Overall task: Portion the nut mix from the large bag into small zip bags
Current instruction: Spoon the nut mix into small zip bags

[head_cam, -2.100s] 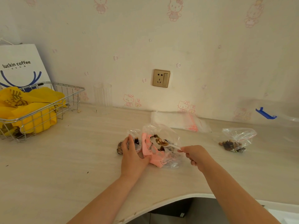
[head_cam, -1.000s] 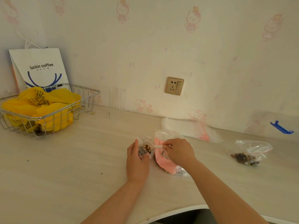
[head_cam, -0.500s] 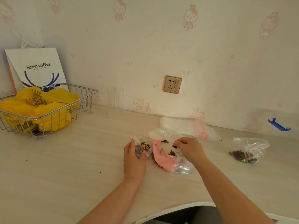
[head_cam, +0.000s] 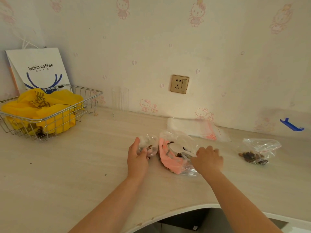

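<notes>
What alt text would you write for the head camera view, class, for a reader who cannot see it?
A person's left hand grips a small zip bag of nut mix beside the large bag, which lies open on a pale table while the right hand holds a white spoon in it. A filled bag lies right.

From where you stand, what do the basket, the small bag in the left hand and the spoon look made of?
Basket: bare metal wire, shiny silver, seemingly steel, with open grid walls.
Small bag, gripped by the left hand: thin clear plastic film; the nuts show through it and it crinkles.
Spoon, held by the right hand: probably white, slightly translucent plastic, matte; too blurred to be sure.
</notes>
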